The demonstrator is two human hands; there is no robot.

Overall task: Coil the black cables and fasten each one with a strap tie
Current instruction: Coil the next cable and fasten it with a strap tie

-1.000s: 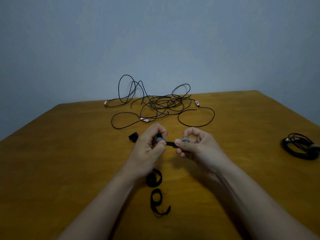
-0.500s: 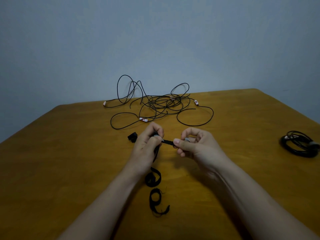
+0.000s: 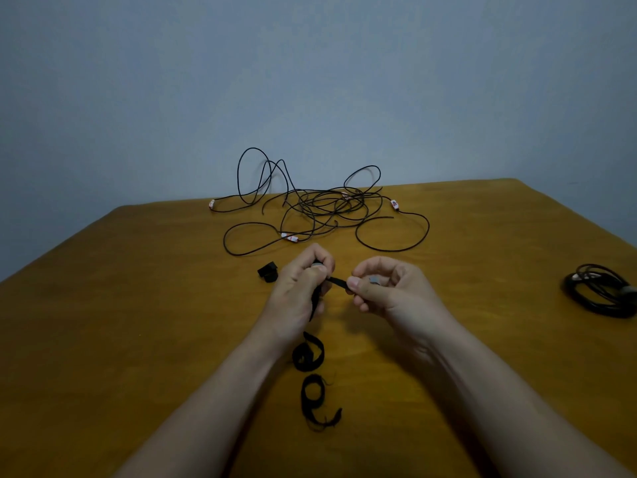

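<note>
Head view: I am pinching one strap tie (image 3: 336, 281) between both hands, just above the desk (image 3: 138, 322). Left hand (image 3: 296, 298) fingers (image 3: 312, 282) are clamping one part, with the black tail hanging below; right hand (image 3: 389, 291) fingers are clamping the free end. I am judging this as the strap-opening step. The next move is calling for one lead drawn from the black cables (image 3: 324, 208), which are lying tangled in loose loops near the far edge. One coiled cable (image 3: 601, 293) is lying at the right, apparently bound. Two spare straps (image 3: 308, 355) are lying between my wrists.
</note>
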